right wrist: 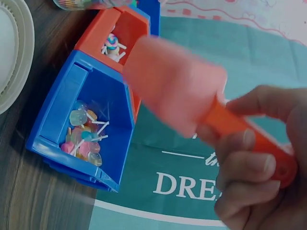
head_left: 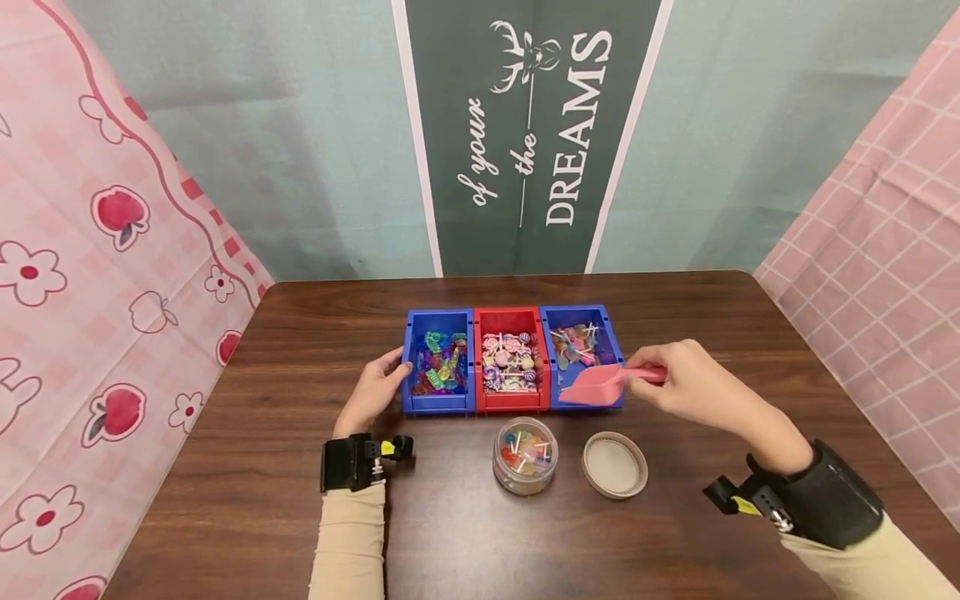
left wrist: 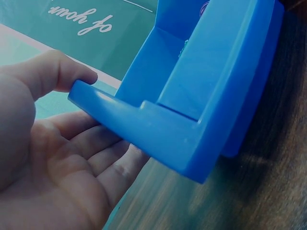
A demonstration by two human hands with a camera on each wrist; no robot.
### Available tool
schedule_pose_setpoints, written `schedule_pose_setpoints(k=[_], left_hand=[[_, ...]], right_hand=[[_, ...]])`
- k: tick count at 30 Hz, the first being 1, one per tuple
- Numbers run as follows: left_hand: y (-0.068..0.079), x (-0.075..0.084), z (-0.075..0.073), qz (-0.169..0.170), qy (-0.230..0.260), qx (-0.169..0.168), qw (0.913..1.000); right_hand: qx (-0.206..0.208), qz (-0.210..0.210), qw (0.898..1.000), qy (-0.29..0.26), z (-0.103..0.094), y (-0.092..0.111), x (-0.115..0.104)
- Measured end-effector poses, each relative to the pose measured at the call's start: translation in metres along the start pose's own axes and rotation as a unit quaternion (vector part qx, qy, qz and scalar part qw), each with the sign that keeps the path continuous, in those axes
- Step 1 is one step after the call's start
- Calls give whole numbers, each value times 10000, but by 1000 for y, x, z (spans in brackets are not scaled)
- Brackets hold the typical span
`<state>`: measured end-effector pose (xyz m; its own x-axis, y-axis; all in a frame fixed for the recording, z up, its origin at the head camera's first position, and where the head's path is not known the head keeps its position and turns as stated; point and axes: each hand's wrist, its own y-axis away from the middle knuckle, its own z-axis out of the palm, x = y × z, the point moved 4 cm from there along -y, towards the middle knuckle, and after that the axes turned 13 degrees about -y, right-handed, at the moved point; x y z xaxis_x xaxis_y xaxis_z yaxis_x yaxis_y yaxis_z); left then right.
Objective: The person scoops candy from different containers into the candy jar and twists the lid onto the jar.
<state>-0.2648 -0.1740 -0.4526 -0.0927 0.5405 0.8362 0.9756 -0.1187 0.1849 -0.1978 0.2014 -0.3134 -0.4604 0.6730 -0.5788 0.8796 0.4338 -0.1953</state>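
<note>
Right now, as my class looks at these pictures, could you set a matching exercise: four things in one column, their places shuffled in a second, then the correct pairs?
Things
1. Pink plastic scoop
2. Red plastic bin
3. Clear round jar
4. Round, pale lid

Places
A. Between two blue plastic bins
B. On the brown wood-grain table, to the jar's right
C. Held in the right grip
D. Directly in front of the red bin

Pairs: 1-C, 2-A, 3-D, 4-B
</note>
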Motion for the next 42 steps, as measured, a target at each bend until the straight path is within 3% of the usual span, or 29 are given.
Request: schedule_pose_setpoints(k=[9,22,27,34,42], left_hand=[[1,0,0,-64,50,-5,10000],[0,-1,0,1,-50,29,10000],[-2,-4,0,-49,-26,37,10000],[-2,-3,2,21,62,90,9999],[-2,-1,1,46,93,116,9999]], right_hand=[[-128,1081,9934,352,-1,-23,20],[-854,1686,9811,421,10,-52,30],[-1329,1958,9703,500,9,-69,36],[-1861,2656,9458,154,16,-89,45],[-2123,2737,9368,497,29,-104,39]])
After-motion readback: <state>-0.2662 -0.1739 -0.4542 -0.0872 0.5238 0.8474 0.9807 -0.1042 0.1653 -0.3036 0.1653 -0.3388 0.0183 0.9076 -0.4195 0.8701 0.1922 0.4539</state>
